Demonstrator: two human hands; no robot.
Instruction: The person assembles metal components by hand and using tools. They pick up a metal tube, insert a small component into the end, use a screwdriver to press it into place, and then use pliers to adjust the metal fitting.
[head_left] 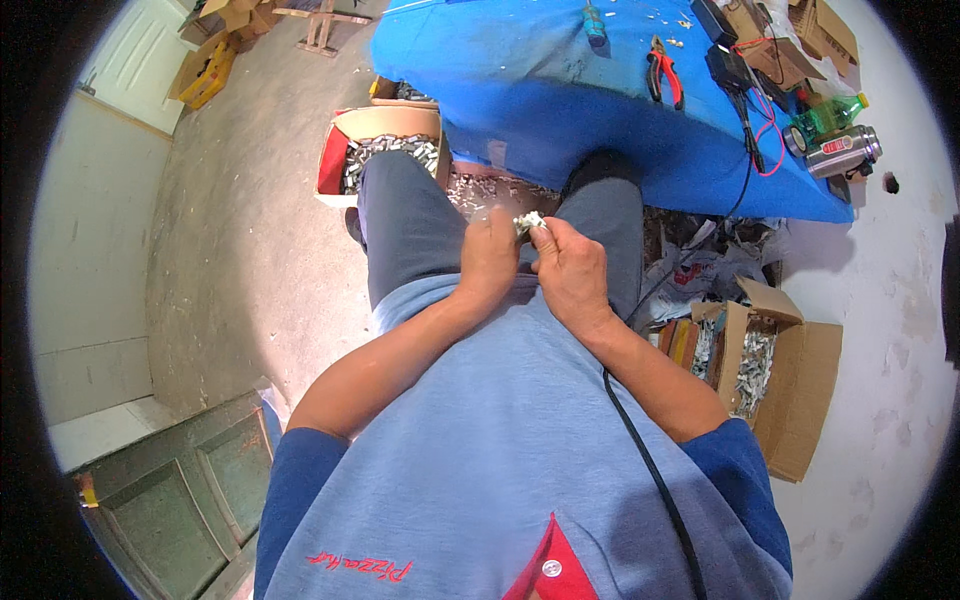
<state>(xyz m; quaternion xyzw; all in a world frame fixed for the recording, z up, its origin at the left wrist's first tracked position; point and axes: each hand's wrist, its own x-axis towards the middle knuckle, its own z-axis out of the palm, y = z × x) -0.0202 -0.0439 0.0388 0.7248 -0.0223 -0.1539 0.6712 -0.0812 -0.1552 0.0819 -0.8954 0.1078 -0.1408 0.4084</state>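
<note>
My right hand [575, 268] pinches a small, knobbly off-white piece [529, 224] between thumb and fingers, above my lap. It looks like a cluster of small white and dark parts; its exact kind is too small to tell. Close beside it, my left hand [489, 252] is closed, its fingertips smeared by motion. Whatever that hand grips is hidden. Both hands are near each other between my knees, just short of the blue-covered table [540, 130].
On the table lie red-handled pliers [663, 75], a teal-handled screwdriver [594, 26], a black adapter [728, 70], a green bottle [832, 116] and a steel flask [843, 152]. A box of small metal parts [390, 125] stands left of my knee; an open carton [790, 385] sits at right.
</note>
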